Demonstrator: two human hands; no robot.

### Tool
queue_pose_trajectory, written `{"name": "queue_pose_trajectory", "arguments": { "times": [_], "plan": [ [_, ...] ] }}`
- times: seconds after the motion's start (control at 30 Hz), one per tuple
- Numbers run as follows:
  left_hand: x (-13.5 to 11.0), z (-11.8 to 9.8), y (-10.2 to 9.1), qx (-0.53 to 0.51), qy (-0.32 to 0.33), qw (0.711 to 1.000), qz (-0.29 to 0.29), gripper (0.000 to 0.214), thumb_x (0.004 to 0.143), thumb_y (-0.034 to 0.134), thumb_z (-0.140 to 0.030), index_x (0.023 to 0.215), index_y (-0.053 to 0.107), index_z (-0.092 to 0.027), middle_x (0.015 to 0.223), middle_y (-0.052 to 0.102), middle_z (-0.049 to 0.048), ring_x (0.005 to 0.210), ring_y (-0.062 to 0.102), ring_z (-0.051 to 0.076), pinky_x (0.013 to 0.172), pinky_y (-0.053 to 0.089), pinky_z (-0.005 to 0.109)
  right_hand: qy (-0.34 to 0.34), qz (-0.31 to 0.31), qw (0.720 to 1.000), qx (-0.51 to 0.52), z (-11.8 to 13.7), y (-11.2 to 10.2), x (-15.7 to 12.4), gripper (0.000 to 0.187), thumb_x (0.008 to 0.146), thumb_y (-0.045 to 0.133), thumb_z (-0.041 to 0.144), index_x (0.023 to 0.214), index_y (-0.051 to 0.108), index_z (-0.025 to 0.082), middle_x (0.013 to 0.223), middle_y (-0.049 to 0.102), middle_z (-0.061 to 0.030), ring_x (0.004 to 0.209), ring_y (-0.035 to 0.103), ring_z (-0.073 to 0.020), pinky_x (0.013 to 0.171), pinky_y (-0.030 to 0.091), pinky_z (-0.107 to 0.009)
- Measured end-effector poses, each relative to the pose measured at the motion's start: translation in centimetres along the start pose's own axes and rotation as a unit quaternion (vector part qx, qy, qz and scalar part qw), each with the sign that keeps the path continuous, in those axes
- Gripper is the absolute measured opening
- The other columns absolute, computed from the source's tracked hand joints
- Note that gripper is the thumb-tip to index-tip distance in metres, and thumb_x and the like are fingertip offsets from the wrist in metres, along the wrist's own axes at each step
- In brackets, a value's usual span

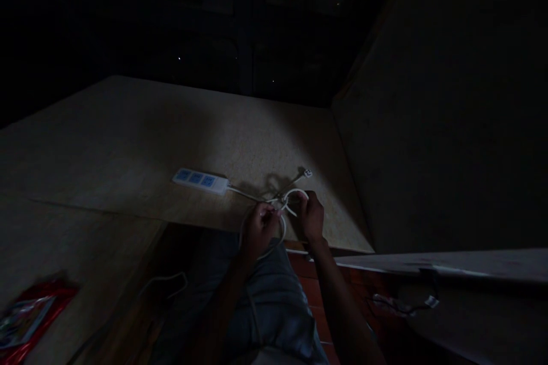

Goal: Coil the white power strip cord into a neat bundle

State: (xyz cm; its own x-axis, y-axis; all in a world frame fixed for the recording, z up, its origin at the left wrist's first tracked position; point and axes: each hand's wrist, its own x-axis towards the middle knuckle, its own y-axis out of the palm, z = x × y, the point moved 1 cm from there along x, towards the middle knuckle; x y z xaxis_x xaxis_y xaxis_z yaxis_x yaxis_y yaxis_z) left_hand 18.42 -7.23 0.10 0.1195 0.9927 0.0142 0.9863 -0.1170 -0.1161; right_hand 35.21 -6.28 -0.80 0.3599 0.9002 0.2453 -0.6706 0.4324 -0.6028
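A white power strip (201, 181) with blue socket faces lies on the pale counter. From its right end runs a white power cord (244, 191), looped and tangled near the counter's front edge. My left hand (259, 228) is closed on the cord beside the tangle, with one loop hanging below it over the lap. To its right, my right hand (311, 215) pinches another loop of the same cord. Beyond both hands, the cord's plug (307, 173) rests on the counter. Dim light hides the finer crossings of the tangle.
The pale counter (128, 120) reaches back to a dark window. A wall (436, 125) rises at the right. At lower left lies a shiny red packet (34, 313). A thin pale cable (166, 278) hangs left of the legs; a dark cable (422, 303) lies lower right.
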Motion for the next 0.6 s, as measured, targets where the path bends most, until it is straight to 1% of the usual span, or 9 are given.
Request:
{"name": "queue_pose_trajectory", "arguments": {
  "times": [0.03, 0.1, 0.13, 0.2, 0.27, 0.33, 0.43, 0.53, 0.6],
  "plan": [
    [0.2, -0.2, -0.2, -0.071, -0.036, 0.997, 0.017, 0.03, 0.082, 0.063, -0.043, 0.097, 0.053, -0.019, 0.078, 0.065, 0.0022, 0.067, 0.061, 0.015, 0.063, 0.049, 0.028, 0.007, -0.011, 1.0, 0.014, -0.2, 0.2, 0.0, 0.048, 0.098, 0.03, 0.055, 0.093, 0.06, 0.018, 0.085, 0.071, -0.011, 0.075, 0.066, -0.0228, 0.065, 0.045, -0.029],
    [0.3, -0.9, -0.7, -0.195, -0.09, 0.974, 0.076, 0.045, 0.075, 0.069, -0.04, 0.109, 0.051, -0.018, 0.084, 0.068, 0.0048, 0.064, 0.062, 0.015, 0.06, 0.05, 0.03, 0.023, -0.035, 0.998, 0.05, -0.6, 0.5, -0.1, 0.047, 0.098, 0.03, 0.056, 0.093, 0.058, 0.018, 0.084, 0.071, -0.0102, 0.075, 0.067, -0.0221, 0.065, 0.045, -0.029],
    [0.2, -1.4, -1.0, -0.242, -0.103, 0.958, 0.112, 0.052, 0.072, 0.072, -0.039, 0.115, 0.051, -0.018, 0.091, 0.07, 0.008, 0.069, 0.065, 0.018, 0.063, 0.052, 0.032, 0.03, -0.047, 0.996, 0.065, -0.7, 0.6, -0.2, 0.047, 0.098, 0.03, 0.056, 0.092, 0.057, 0.018, 0.083, 0.071, -0.0098, 0.075, 0.066, -0.0217, 0.065, 0.045, -0.029],
    [-0.1, -2.2, -1.7, -0.309, -0.102, 0.931, 0.165, 0.063, 0.069, 0.073, -0.04, 0.123, 0.051, -0.017, 0.107, 0.069, 0.0151, 0.088, 0.069, 0.025, 0.078, 0.054, 0.042, 0.037, -0.066, 0.994, 0.081, -0.8, 0.7, -0.4, 0.046, 0.097, 0.031, 0.056, 0.091, 0.057, 0.018, 0.083, 0.07, -0.0091, 0.074, 0.065, -0.021, 0.065, 0.045, -0.028],
    [-0.6, -2.5, -2.1, -0.348, -0.088, 0.913, 0.194, 0.07, 0.069, 0.073, -0.043, 0.129, 0.05, -0.016, 0.119, 0.065, 0.0186, 0.108, 0.065, 0.032, 0.092, 0.051, 0.048, 0.04, -0.075, 0.993, 0.083, -0.9, 0.7, -0.6, 0.046, 0.097, 0.032, 0.057, 0.091, 0.057, 0.018, 0.081, 0.069, -0.0083, 0.073, 0.064, -0.0206, 0.064, 0.044, -0.027],
    [-1.2, -2.1, -2.2, -0.354, -0.077, 0.909, 0.208, 0.075, 0.068, 0.075, -0.041, 0.133, 0.047, -0.018, 0.128, 0.061, 0.0185, 0.117, 0.06, 0.033, 0.1, 0.047, 0.051, 0.044, -0.083, 0.992, 0.082, -1.0, 0.7, -0.6, 0.046, 0.096, 0.033, 0.058, 0.089, 0.056, 0.018, 0.079, 0.068, -0.0071, 0.072, 0.062, -0.0201, 0.064, 0.042, -0.027],
    [-2.0, -0.8, -2.1, -0.266, -0.061, 0.936, 0.224, 0.078, 0.069, 0.078, -0.033, 0.138, 0.044, -0.02, 0.131, 0.06, 0.0163, 0.122, 0.057, 0.031, 0.105, 0.043, 0.05, 0.058, -0.11, 0.988, 0.089, -1.3, 0.8, -0.4, 0.048, 0.095, 0.032, 0.059, 0.086, 0.056, 0.018, 0.077, 0.065, -0.0055, 0.071, 0.058, -0.019, 0.065, 0.04, -0.027],
    [-2.8, 0.5, -2.1, -0.074, 0.001, 0.974, 0.212, 0.068, 0.074, 0.074, -0.028, 0.136, 0.049, -0.021, 0.128, 0.062, 0.0129, 0.124, 0.055, 0.027, 0.11, 0.038, 0.046, 0.067, -0.127, 0.983, 0.111, -1.5, 0.9, -0.3, 0.048, 0.096, 0.032, 0.058, 0.085, 0.056, 0.018, 0.077, 0.064, -0.0047, 0.071, 0.057, -0.0183, 0.066, 0.04, -0.027],
    [-3.3, 1.0, -2.0, 0.06, 0.058, 0.975, 0.207, 0.059, 0.074, 0.072, -0.024, 0.131, 0.056, -0.022, 0.13, 0.062, 0.01, 0.124, 0.053, 0.025, 0.111, 0.036, 0.045, 0.069, -0.13, 0.981, 0.125, -1.4, 0.9, -0.3, 0.047, 0.095, 0.033, 0.057, 0.085, 0.056, 0.017, 0.076, 0.064, -0.0044, 0.071, 0.056, -0.018, 0.066, 0.039, -0.027]
  ]
}}
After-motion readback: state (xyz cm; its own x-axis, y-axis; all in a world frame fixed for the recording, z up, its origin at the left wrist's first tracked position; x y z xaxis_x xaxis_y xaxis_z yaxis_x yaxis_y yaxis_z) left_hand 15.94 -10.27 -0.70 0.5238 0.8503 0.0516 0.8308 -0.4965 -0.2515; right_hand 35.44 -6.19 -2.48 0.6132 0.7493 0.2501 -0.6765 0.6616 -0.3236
